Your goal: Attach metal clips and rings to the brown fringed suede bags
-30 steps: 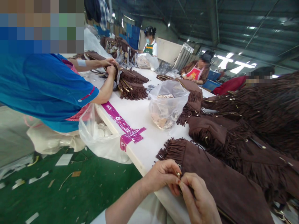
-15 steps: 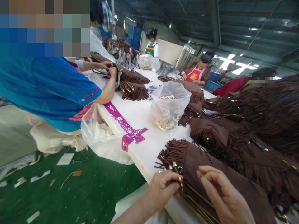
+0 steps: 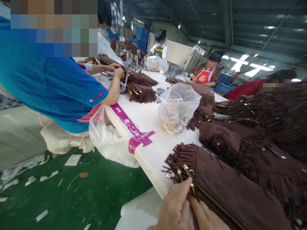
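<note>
A dark brown fringed bag [image 3: 230,172] lies on the white table in front of me, its gold zippers along the near edge. Several zipper ends with metal tips [image 3: 186,168] stick out beside the fringe. My left hand [image 3: 174,204] is closed, thumb and finger pinching a gold zipper pull [image 3: 192,187] at that edge. Just below it my right hand [image 3: 207,215] is closed too, its fingertips against the zipper edge near the pull. What the right fingers grip is hidden.
More brown fringed bags [image 3: 259,143] are heaped to the right. A clear plastic bag of small pieces [image 3: 178,108] stands on the white table [image 3: 163,163]; purple tape [image 3: 141,139] marks its edge. A co-worker in blue [image 3: 79,86] handles another bag at left. Others work farther back.
My right hand has come left and down from above the bag to meet my left hand at the zipper. The view has shifted slightly.
</note>
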